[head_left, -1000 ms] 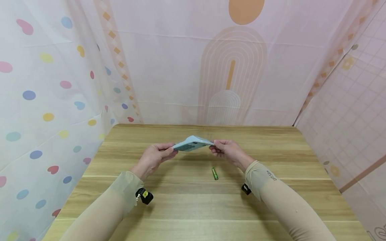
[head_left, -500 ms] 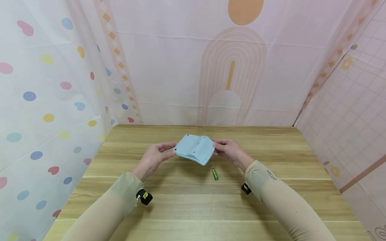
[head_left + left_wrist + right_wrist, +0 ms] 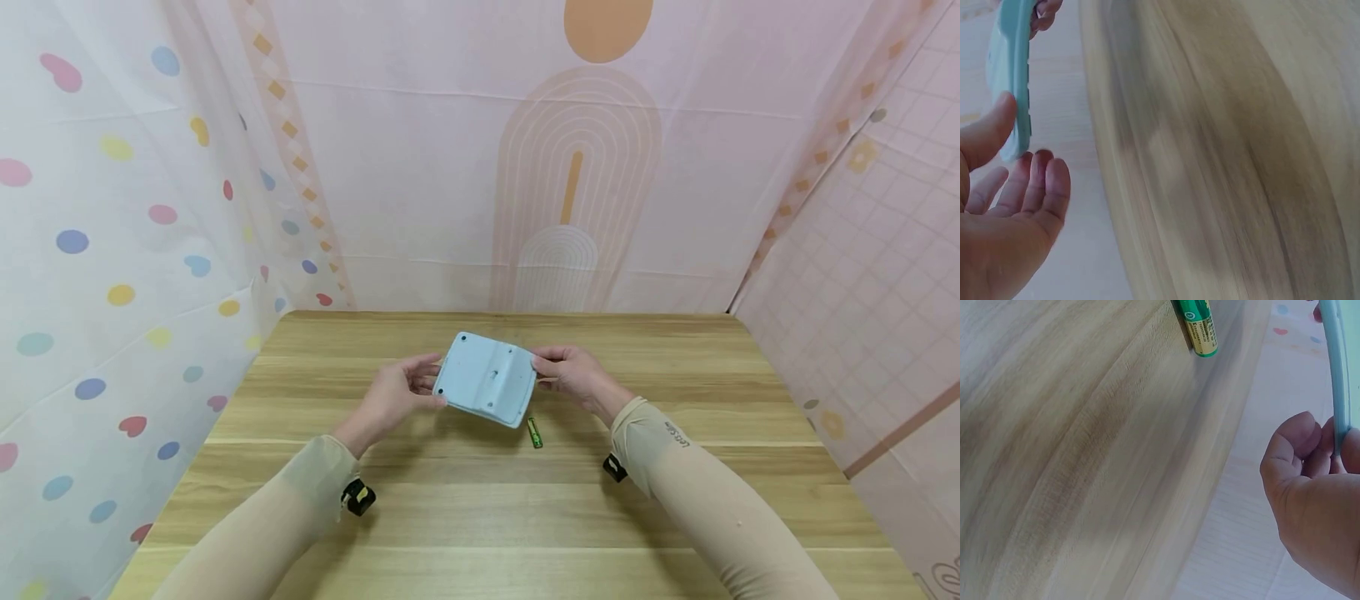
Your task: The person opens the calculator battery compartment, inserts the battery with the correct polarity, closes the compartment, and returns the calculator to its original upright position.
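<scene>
Right grip (image 3: pixel 572 375) pinching device (image 3: pixel 474 373), pale blue, ridged

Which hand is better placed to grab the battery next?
Probably the right hand: it is nearer the battery. It pinches the blue device, though, so the left hand should first hold that.

I had the device (image 3: pixel 472 367) up above the table (image 3: pixel 480 533), between my left hand (image 3: pixel 390 396) at its left edge and my right hand (image 3: pixel 576 379), which gripped its right edge. Just on my side of its near right corner, the battery (image 3: pixel 534 432) lay on the table, left of my right sleeve (image 3: pixel 697 492). Nearer me than the hands, the left wrist camera (image 3: pixel 360 498) and right wrist camera (image 3: pixel 614 467) sat on my arms' inner sides. Behind the table hung the back curtain (image 3: pixel 420 183), with the left curtain (image 3: pixel 150 333) and right curtain (image 3: pixel 862 292) flanking it.
</scene>
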A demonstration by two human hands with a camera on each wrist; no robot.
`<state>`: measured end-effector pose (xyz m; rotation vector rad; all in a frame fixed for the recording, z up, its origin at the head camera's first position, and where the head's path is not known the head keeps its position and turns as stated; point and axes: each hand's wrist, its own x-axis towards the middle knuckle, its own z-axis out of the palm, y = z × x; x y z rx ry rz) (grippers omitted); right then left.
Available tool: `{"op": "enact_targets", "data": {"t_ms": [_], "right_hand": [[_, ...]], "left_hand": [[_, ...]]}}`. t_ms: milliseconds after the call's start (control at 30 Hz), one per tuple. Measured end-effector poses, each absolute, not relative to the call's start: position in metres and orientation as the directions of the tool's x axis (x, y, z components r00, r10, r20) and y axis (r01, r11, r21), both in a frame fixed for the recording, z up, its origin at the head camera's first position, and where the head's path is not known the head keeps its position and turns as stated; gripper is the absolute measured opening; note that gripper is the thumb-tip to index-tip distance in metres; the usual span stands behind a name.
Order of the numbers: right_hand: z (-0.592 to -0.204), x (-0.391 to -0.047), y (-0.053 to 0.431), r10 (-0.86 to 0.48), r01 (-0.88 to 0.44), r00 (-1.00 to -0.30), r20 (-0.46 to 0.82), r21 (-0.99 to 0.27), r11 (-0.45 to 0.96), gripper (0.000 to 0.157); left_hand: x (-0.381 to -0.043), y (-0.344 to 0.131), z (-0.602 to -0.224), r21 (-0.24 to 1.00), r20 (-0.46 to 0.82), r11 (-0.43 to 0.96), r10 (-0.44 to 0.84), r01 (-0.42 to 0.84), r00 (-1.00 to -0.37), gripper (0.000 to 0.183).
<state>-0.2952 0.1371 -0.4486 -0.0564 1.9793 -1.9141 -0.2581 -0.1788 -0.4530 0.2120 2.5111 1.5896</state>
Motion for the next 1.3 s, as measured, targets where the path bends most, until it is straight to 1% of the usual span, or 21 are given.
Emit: {"op": "enact_targets", "data": {"t_ms": [133,267,433,600,867,1067,1200,1300], "right_hand": [[-0.448,-0.296,0.137,-0.297,0.24,-0.919,-0.258,-0.966,0.096,0.038],[-0.448,-0.297,0.136,-0.312,0.264,-0.906,-0.286,-0.958,0.111,0.037],[-0.447,-0.297,0.137,-0.335,0.267,-0.895,-0.294,-0.956,0.125,0.037],[-0.447,-0.297,0.137,-0.356,0.262,-0.888,-0.291,-0.957,0.127,0.035],[-0.447,-0.296,0.138,-0.384,0.262,-0.874,-0.297,-0.955,0.141,0.03],[-0.446,-0.296,0.138,-0.405,0.257,-0.862,-0.305,-0.951,0.17,0.032],[-0.447,-0.295,0.136,-0.416,0.232,-0.858,-0.3,-0.95,0.208,0.032],[-0.448,-0.294,0.136,-0.428,0.22,-0.853,-0.299,-0.949,0.225,0.032]], "left_hand": [[-0.256,-0.174,-0.455,0.841,-0.027,0.529,0.246,0.111,-0.969,0.09],[-0.254,-0.172,-0.457,0.735,0.036,0.641,0.29,0.222,-0.956,0.099],[-0.252,-0.172,-0.459,0.619,0.098,0.707,0.363,0.343,-0.927,0.109],[-0.25,-0.175,-0.459,0.514,0.102,0.753,0.422,0.411,-0.901,0.114],[-0.248,-0.175,-0.458,0.373,0.134,0.784,0.483,0.496,-0.865,0.124],[-0.249,-0.17,-0.454,0.21,0.141,0.774,0.58,0.597,-0.802,0.127],[-0.25,-0.163,-0.453,0.107,0.109,0.762,0.629,0.638,-0.769,0.128],[-0.25,-0.159,-0.453,0.076,0.099,0.738,0.663,0.67,-0.742,0.129]]}}
